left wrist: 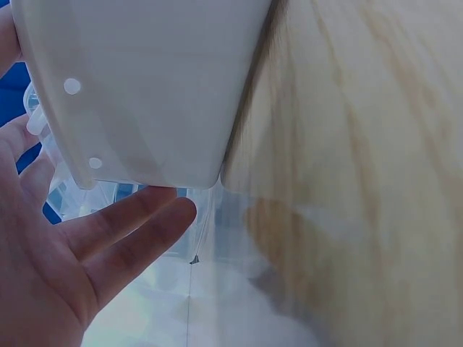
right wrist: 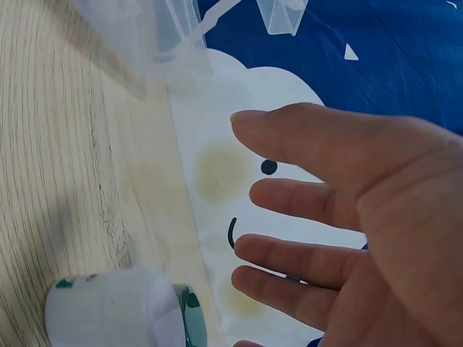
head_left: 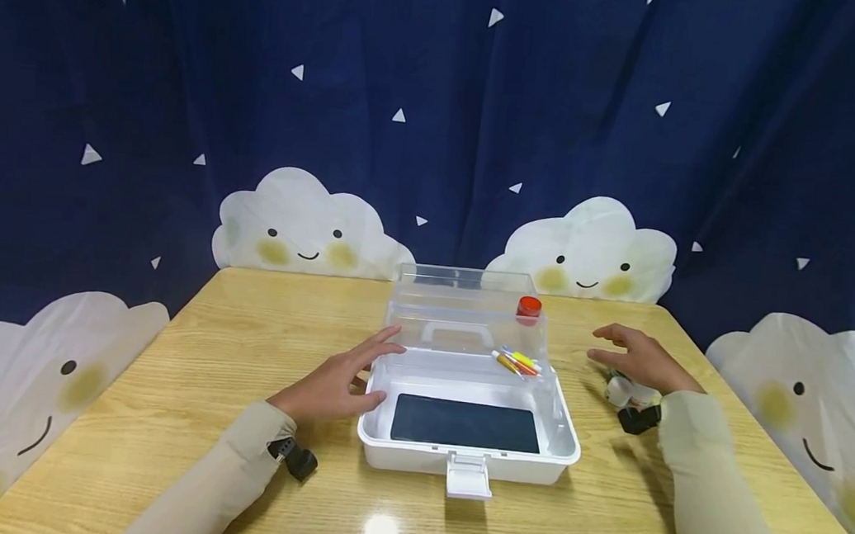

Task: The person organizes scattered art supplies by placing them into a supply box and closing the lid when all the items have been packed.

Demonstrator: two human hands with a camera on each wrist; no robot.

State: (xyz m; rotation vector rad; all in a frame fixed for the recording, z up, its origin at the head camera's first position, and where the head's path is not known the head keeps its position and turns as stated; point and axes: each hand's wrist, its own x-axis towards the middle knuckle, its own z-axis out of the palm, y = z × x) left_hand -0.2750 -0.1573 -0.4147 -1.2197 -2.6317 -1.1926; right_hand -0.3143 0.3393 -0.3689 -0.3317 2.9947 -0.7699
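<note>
The left hand (head_left: pixel 333 384) rests against the left end of the white box (head_left: pixel 414 462), fingers spread and only lightly bent; it seems to steady the box rather than grip it. The box sits mid-worktop (head_left: pixel 268 305) with its clear lid (head_left: pixel 409 319) raised at the far side. Its long axis runs left to right across the person's front, and its latch (head_left: pixel 468 475) points towards the person. Inside, a dark rectangle (head_left: pixel 465 423) lies along that same axis.

Further right, small coloured tubes (head_left: pixel 518 362) and a red jar (head_left: pixel 529 309) show at the lid's right end; whether they are within it or behind, I cannot tell.

At the right, the right hand (head_left: pixel 640 359) hovers near a white container (right wrist: pixel 116 311), its fingers parted and holding nothing. The step in hand looks like a reach for that container; the next move would call for bringing the fingers down around its sides. In the right wrist view its green-marked end points towards the printed cloud (right wrist: pixel 210 116); I cannot tell whether it stands or lies.
</note>
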